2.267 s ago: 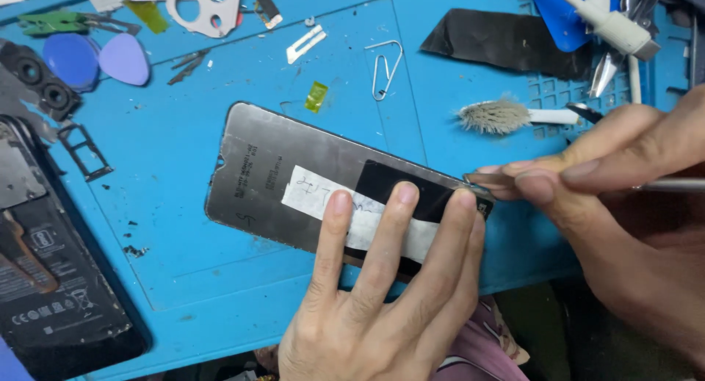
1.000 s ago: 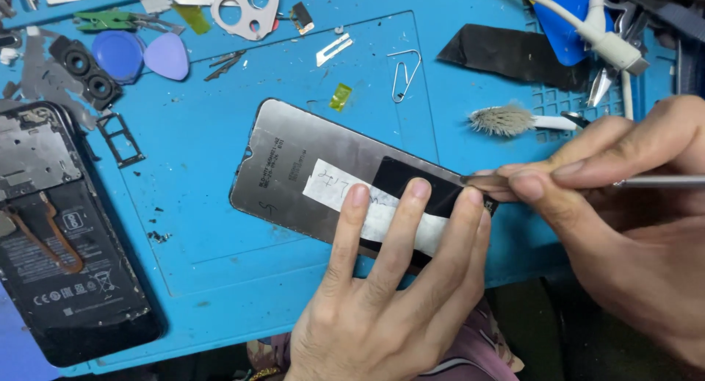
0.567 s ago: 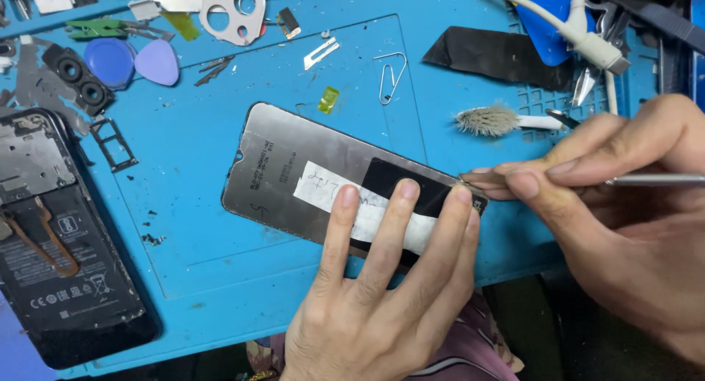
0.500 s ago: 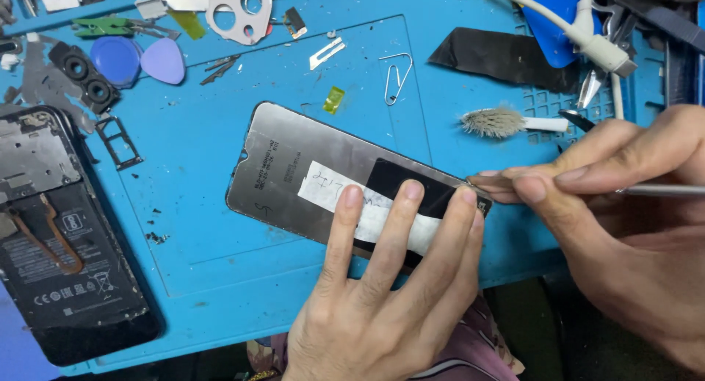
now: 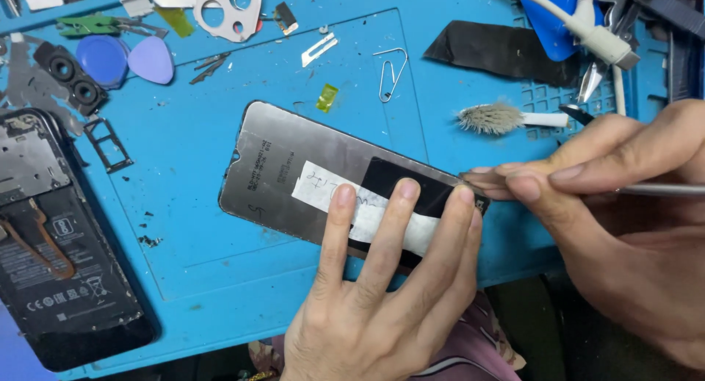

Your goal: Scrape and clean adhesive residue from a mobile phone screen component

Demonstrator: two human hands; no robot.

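On the far left of the blue work mat (image 5: pixel 220 278), an opened phone body (image 5: pixel 59 241) is lying face down with its insides exposed, and a small black tray frame (image 5: pixel 109 142) is resting just beside it. Above these, a black camera-lens piece (image 5: pixel 70 80) and two rounded blue picks (image 5: pixel 125 58) are scattered near the mat's top edge, with a grey metal plate with round holes (image 5: pixel 228 6) further along. At the mat's middle, a grey display panel (image 5: pixel 294 168) is lying back side up and tilted, a white paper strip (image 5: pixel 352 205) and a black patch (image 5: pixel 411 190) stuck on it. A small yellow-green chip (image 5: pixel 327 97) and a wire paperclip (image 5: pixel 391 71) are lying just above the panel. The panel is being pressed flat by the left hand (image 5: pixel 382 300), its fingers (image 5: pixel 338 219) spread across the strip and patch. At the panel's right corner, thin metal tweezers (image 5: pixel 661 190) are being pinched between thumb and fingers of the right hand (image 5: pixel 624 227), their tip touching the panel's edge. Beyond that hand, a small worn brush (image 5: pixel 507 118) is lying near a black sheet (image 5: pixel 507 52).
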